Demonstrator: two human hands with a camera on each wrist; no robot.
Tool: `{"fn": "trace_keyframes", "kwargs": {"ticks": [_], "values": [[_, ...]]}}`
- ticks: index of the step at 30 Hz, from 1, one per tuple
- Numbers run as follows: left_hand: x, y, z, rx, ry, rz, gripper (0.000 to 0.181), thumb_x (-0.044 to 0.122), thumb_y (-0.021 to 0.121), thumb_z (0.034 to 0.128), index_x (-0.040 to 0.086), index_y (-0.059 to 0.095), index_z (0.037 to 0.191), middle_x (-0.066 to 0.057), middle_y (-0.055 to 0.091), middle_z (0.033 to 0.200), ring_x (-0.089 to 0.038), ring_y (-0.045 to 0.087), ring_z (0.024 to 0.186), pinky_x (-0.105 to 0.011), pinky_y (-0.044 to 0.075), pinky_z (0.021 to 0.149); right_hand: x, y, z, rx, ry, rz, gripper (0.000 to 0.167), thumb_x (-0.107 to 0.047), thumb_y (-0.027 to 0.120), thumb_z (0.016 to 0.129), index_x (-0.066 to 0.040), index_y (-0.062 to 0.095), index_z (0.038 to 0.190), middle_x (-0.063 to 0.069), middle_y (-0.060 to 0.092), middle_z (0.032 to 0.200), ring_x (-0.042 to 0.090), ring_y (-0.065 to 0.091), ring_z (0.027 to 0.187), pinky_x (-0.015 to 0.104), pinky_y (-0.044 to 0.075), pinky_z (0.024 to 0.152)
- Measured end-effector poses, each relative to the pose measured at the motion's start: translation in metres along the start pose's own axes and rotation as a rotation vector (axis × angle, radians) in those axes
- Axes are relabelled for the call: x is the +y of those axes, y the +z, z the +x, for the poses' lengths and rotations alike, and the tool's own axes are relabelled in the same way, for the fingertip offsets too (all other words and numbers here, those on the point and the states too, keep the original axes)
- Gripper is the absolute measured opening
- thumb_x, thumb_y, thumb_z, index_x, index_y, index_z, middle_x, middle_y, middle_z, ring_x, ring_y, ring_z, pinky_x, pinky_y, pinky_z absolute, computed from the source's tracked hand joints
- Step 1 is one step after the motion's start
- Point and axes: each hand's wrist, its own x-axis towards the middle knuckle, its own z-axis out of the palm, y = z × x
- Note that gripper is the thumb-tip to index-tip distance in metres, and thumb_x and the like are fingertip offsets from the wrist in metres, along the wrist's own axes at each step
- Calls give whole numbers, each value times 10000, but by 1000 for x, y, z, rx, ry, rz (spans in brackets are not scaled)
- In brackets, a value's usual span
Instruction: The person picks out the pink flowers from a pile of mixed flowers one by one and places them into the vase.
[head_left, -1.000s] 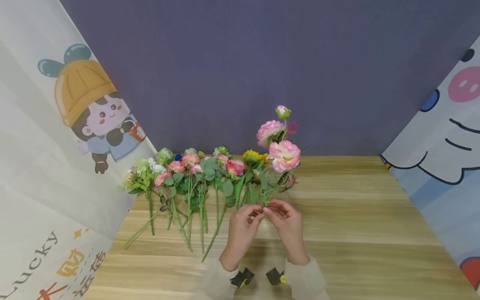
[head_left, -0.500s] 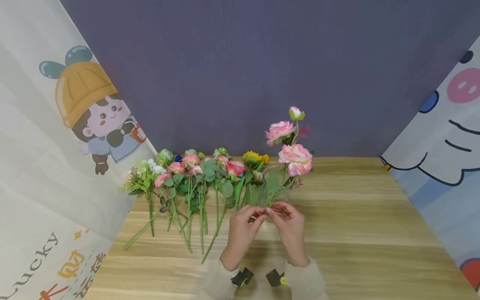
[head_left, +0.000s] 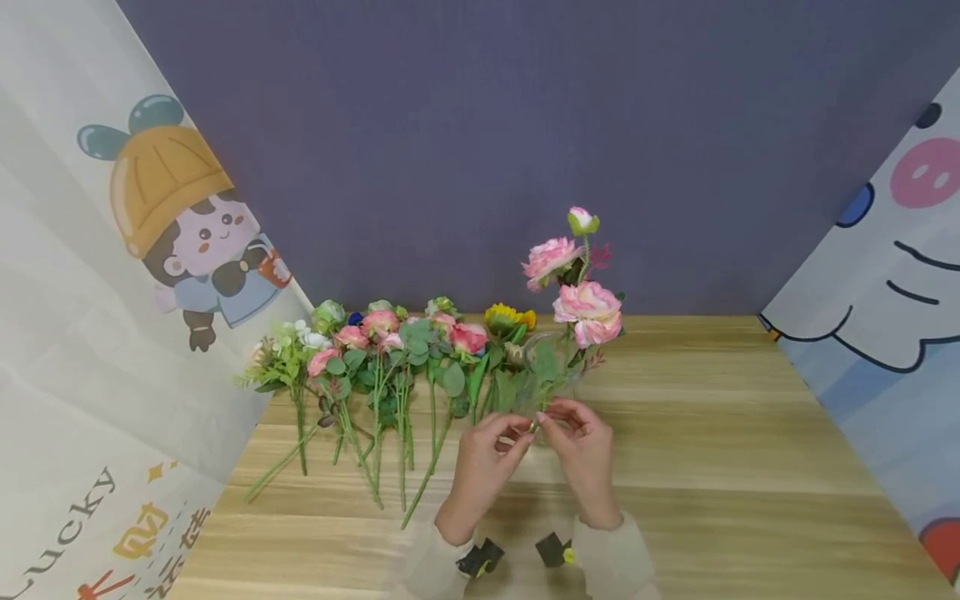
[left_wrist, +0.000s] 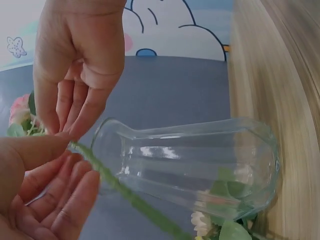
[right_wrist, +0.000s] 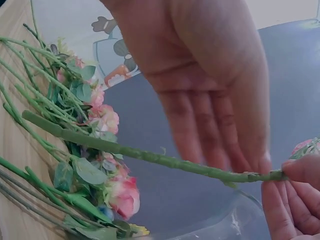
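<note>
In the head view, a pink artificial flower spray point(head_left: 588, 312) with two full blooms and a bud stands above both hands. My left hand point(head_left: 487, 467) pinches its green stem between thumb and fingers. Beside it, my right hand point(head_left: 581, 454) pinches the same stem slightly higher. Thumbs and fingertips almost meet on the stem point(right_wrist: 150, 157), whose lower end sticks out free in the right wrist view. Just beyond the hands is a clear glass vase point(left_wrist: 200, 160), its mouth close to the stem. The hands partly hide the vase in the head view.
Several artificial flowers with pink, white and green heads point(head_left: 382, 321) lie side by side on the wooden table point(head_left: 712, 467), left of the hands. A yellow sunflower point(head_left: 504, 317) lies by the vase. A dark panel point(head_left: 480, 150) stands behind the table, with printed curtains on both sides.
The pink blooms have swung to the right, then slightly back left and up. Both hands stay close together on the stem, with the right hand shifted a little to the right.
</note>
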Motion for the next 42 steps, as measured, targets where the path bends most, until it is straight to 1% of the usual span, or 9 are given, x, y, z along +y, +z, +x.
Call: {"fn": "trace_keyframes", "kwargs": {"ticks": [5, 8, 12, 20, 28, 32, 36, 39, 42], "values": [[-3, -8, 0, -62, -61, 13, 169, 155, 694, 864, 55, 692, 1000, -49, 682, 930, -132, 654, 754, -167, 524, 618, -1, -6, 6, 16, -37, 12, 200, 148, 693, 749, 147, 627, 938, -85, 665, 810, 52, 637, 762, 176, 534, 689], [-7, -15, 0, -78, -101, 32, 175, 163, 685, 872, 68, 695, 1018, -47, 688, 931, -137, 652, 770, -184, 530, 629, -2, -11, 9, 24, -61, 32, 205, 137, 703, 743, 152, 621, 930, -79, 665, 809, 83, 643, 766, 185, 536, 700], [-15, -23, 1, -87, -161, 46, 185, 173, 667, 887, 80, 692, 1045, -43, 687, 948, -150, 645, 801, -196, 532, 643, -5, -16, 16, 39, -101, 40, 201, 174, 684, 730, 180, 599, 912, -76, 662, 793, 55, 640, 741, 165, 529, 680], [-31, -42, 0, -55, -254, 44, 229, 191, 664, 890, 44, 686, 1064, -58, 699, 948, -181, 649, 814, -201, 530, 639, -10, -26, 26, 64, -86, 33, 211, 191, 668, 738, 178, 595, 935, -87, 660, 804, 33, 634, 749, 153, 522, 691], [-47, -56, -3, -23, -353, 55, 162, 142, 663, 884, 82, 692, 1032, -49, 701, 927, -176, 634, 793, -215, 513, 608, -12, -34, 35, 98, -68, 54, 233, 146, 689, 752, 190, 585, 955, -63, 664, 803, 46, 631, 751, 144, 518, 687], [-51, -60, -6, -13, -379, 71, 166, 186, 667, 886, 102, 700, 1025, -41, 703, 920, -167, 629, 798, -226, 507, 608, -15, -38, 40, 123, -50, 60, 236, 157, 681, 754, 180, 590, 970, -70, 665, 804, 48, 633, 754, 147, 519, 691], [-54, -64, -8, -7, -399, 90, 189, 179, 666, 885, 72, 700, 1037, -51, 704, 933, -174, 630, 799, -234, 506, 615, -19, -43, 45, 135, -40, 61, 214, 120, 692, 774, 143, 611, 971, -47, 670, 821, 64, 638, 757, 158, 524, 693], [-58, -68, -10, 12, -406, 102, 197, 155, 669, 880, 44, 698, 1039, -60, 705, 944, -185, 634, 792, -244, 506, 607, -21, -47, 49, 139, -40, 55, 198, 73, 705, 788, 101, 628, 968, -32, 670, 837, 78, 640, 768, 162, 525, 697], [-63, -72, -12, 41, -414, 118, 186, 147, 679, 869, 54, 705, 1029, -60, 708, 925, -181, 635, 771, -243, 505, 597, -25, -50, 53, 145, -44, 38, 192, 52, 706, 797, 77, 635, 973, -32, 673, 848, 80, 642, 775, 162, 523, 707]]}}
